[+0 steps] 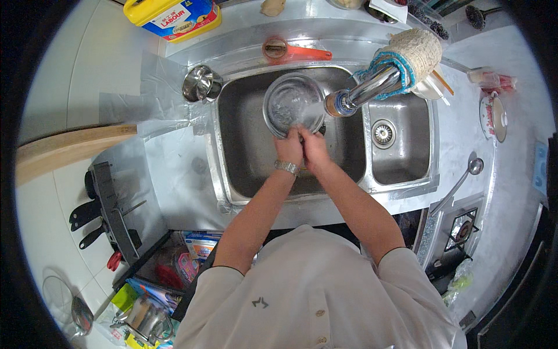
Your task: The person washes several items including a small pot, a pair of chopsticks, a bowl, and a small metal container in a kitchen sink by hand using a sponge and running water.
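A round metal pot or pan with a short handle (283, 104) is over the large basin of a steel sink (244, 165), under the chrome faucet (344, 102), from which water runs into it. My left hand (289, 148), with a metal watch at the wrist, and my right hand (314, 149) meet at its near edge. Both seem closed around the handle, which the fingers mostly hide. A knitted cloth with a blue edge (416, 52) is draped over the faucet's body.
An orange-handled peeler or similar tool (305, 53) lies behind the basin. A steel cup (198, 83) stands at the left rim, a yellow jug (183, 22) behind. The small basin (399, 161) is right, then a ladle (457, 183) and gas stove (461, 229). Knives hang in a rack (114, 209).
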Demonstrator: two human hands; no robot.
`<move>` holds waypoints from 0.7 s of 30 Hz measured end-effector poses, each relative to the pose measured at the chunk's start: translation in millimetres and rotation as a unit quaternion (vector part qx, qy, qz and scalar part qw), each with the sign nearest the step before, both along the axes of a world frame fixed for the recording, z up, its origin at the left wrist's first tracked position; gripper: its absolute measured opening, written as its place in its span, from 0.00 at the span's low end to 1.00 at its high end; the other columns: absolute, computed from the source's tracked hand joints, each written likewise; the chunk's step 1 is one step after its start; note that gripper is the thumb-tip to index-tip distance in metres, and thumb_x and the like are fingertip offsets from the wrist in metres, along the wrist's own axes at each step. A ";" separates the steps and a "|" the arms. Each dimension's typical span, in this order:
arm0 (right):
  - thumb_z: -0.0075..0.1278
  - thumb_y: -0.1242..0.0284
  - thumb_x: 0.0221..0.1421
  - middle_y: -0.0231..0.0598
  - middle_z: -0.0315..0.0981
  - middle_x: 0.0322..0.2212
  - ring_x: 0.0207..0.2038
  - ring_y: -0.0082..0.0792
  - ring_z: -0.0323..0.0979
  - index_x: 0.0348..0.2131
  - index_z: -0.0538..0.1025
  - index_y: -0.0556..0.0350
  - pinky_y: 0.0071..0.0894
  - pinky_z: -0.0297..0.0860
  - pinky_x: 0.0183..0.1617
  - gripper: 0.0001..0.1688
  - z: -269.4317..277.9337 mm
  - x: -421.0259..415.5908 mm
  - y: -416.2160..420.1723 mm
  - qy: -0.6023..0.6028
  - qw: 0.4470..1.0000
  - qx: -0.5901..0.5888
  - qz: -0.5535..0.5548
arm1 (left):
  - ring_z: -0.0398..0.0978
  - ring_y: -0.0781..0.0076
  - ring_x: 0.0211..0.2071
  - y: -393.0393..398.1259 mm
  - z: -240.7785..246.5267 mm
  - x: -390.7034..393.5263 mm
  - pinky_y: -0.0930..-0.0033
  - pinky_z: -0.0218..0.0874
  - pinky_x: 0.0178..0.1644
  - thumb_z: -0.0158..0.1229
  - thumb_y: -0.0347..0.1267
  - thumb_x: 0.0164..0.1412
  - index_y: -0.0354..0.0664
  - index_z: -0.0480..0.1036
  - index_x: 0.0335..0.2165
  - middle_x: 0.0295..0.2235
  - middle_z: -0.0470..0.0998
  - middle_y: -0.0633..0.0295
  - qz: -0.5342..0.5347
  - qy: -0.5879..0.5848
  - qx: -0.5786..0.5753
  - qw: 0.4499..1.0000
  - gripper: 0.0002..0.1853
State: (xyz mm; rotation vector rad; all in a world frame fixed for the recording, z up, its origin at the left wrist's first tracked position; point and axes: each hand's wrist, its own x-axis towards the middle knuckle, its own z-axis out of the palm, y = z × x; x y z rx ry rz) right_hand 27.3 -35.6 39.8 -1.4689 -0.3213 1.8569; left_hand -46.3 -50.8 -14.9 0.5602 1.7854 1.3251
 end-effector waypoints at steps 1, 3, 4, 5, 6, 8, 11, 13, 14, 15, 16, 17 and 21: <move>0.53 0.60 0.52 0.35 0.72 0.25 0.21 0.26 0.69 0.38 0.72 0.57 0.24 0.66 0.20 0.20 -7.3 15.9 1.9 0.028 0.998 -0.041 0.049 | 0.73 0.67 0.33 0.1 2.2 -0.2 0.63 0.63 0.39 0.54 0.31 0.51 0.29 0.72 0.35 0.32 0.76 0.56 -0.038 -0.005 -0.015 0.999 0.15; 0.53 0.60 0.51 0.35 0.73 0.26 0.20 0.26 0.68 0.38 0.73 0.59 0.23 0.64 0.20 0.21 -14.8 47.4 13.7 -0.058 0.994 -0.004 0.097 | 0.73 0.67 0.33 1.9 12.6 -15.1 0.63 0.63 0.38 0.54 0.32 0.50 0.29 0.72 0.35 0.32 0.76 0.57 -0.110 -0.011 -0.042 0.993 0.16; 0.52 0.60 0.52 0.33 0.72 0.24 0.19 0.25 0.68 0.37 0.73 0.60 0.23 0.64 0.19 0.21 -19.7 63.1 23.2 -0.128 0.991 0.017 0.041 | 0.73 0.66 0.34 10.3 35.7 -15.9 0.64 0.63 0.39 0.55 0.34 0.50 0.29 0.71 0.37 0.32 0.76 0.57 -0.141 0.023 -0.049 0.989 0.19; 0.50 0.60 0.53 0.33 0.72 0.23 0.18 0.25 0.68 0.39 0.72 0.61 0.24 0.65 0.18 0.22 -24.9 83.8 32.9 -0.121 0.981 0.093 0.120 | 0.73 0.65 0.35 17.5 49.9 -29.2 0.64 0.62 0.41 0.55 0.34 0.50 0.29 0.70 0.38 0.33 0.76 0.56 -0.197 0.010 -0.108 0.974 0.20; 0.49 0.61 0.54 0.33 0.72 0.23 0.17 0.25 0.68 0.40 0.71 0.62 0.25 0.65 0.19 0.22 -20.0 87.0 37.3 -0.130 0.976 0.091 0.148 | 0.72 0.64 0.37 28.6 58.8 -44.9 0.65 0.62 0.43 0.55 0.34 0.50 0.29 0.70 0.39 0.34 0.75 0.56 -0.252 -0.001 -0.167 0.953 0.20; 0.48 0.62 0.55 0.33 0.72 0.23 0.18 0.26 0.68 0.41 0.71 0.62 0.25 0.66 0.20 0.21 -11.0 69.4 34.1 -0.132 0.979 0.074 0.137 | 0.71 0.63 0.40 29.5 48.2 -57.7 0.66 0.60 0.47 0.54 0.30 0.51 0.30 0.68 0.43 0.39 0.74 0.54 -0.206 -0.051 -0.134 0.968 0.20; 0.47 0.65 0.56 0.35 0.72 0.28 0.25 0.27 0.70 0.39 0.71 0.61 0.25 0.66 0.23 0.17 -17.1 12.6 3.3 -0.089 0.994 0.054 -0.024 | 0.70 0.64 0.43 8.9 54.2 -14.3 0.66 0.59 0.50 0.53 0.26 0.52 0.31 0.65 0.46 0.43 0.72 0.53 -0.049 -0.030 -0.008 0.998 0.21; 0.48 0.63 0.55 0.38 0.71 0.32 0.28 0.28 0.70 0.39 0.72 0.60 0.27 0.67 0.25 0.19 2.0 -0.2 -7.5 0.027 0.998 -0.015 -0.052 | 0.69 0.62 0.45 -3.6 58.1 -7.3 0.66 0.58 0.51 0.52 0.26 0.53 0.31 0.61 0.50 0.45 0.71 0.52 -0.036 -0.003 0.018 0.999 0.24; 0.48 0.62 0.55 0.37 0.72 0.31 0.28 0.27 0.70 0.39 0.72 0.59 0.28 0.67 0.26 0.19 -4.6 4.9 -4.2 -0.011 1.000 0.001 -0.002 | 0.70 0.60 0.45 -10.5 41.5 -15.9 0.65 0.58 0.51 0.52 0.26 0.53 0.31 0.60 0.50 0.45 0.71 0.51 -0.046 0.032 0.035 0.998 0.25; 0.48 0.61 0.55 0.37 0.72 0.30 0.27 0.26 0.70 0.38 0.72 0.59 0.28 0.67 0.26 0.19 -15.1 19.6 5.9 -0.048 0.998 0.019 0.048 | 0.71 0.58 0.45 -15.1 34.5 -26.0 0.64 0.59 0.52 0.51 0.26 0.54 0.31 0.59 0.51 0.44 0.72 0.49 -0.057 0.068 0.053 0.995 0.25; 0.48 0.60 0.54 0.36 0.72 0.29 0.26 0.26 0.69 0.37 0.73 0.59 0.29 0.67 0.27 0.20 -28.2 47.9 18.1 -0.095 0.992 0.033 0.082 | 0.69 0.61 0.45 -3.9 58.7 -31.6 0.66 0.58 0.51 0.53 0.28 0.54 0.30 0.60 0.49 0.44 0.71 0.51 -0.147 0.020 -0.013 0.989 0.24; 0.48 0.59 0.54 0.35 0.72 0.25 0.21 0.25 0.68 0.36 0.73 0.58 0.28 0.66 0.24 0.20 -23.2 64.4 29.1 -0.140 0.977 0.099 0.124 | 0.70 0.61 0.45 6.5 84.5 -40.2 0.67 0.59 0.51 0.53 0.29 0.54 0.31 0.61 0.48 0.43 0.71 0.52 -0.174 -0.035 -0.082 0.981 0.23; 0.48 0.60 0.54 0.36 0.71 0.23 0.14 0.27 0.65 0.34 0.73 0.61 0.29 0.65 0.19 0.20 -7.8 59.6 34.5 -0.173 0.970 0.083 0.152 | 0.71 0.66 0.43 27.5 91.4 -62.0 0.70 0.61 0.48 0.54 0.30 0.55 0.31 0.60 0.49 0.41 0.73 0.54 -0.174 -0.092 -0.101 0.975 0.25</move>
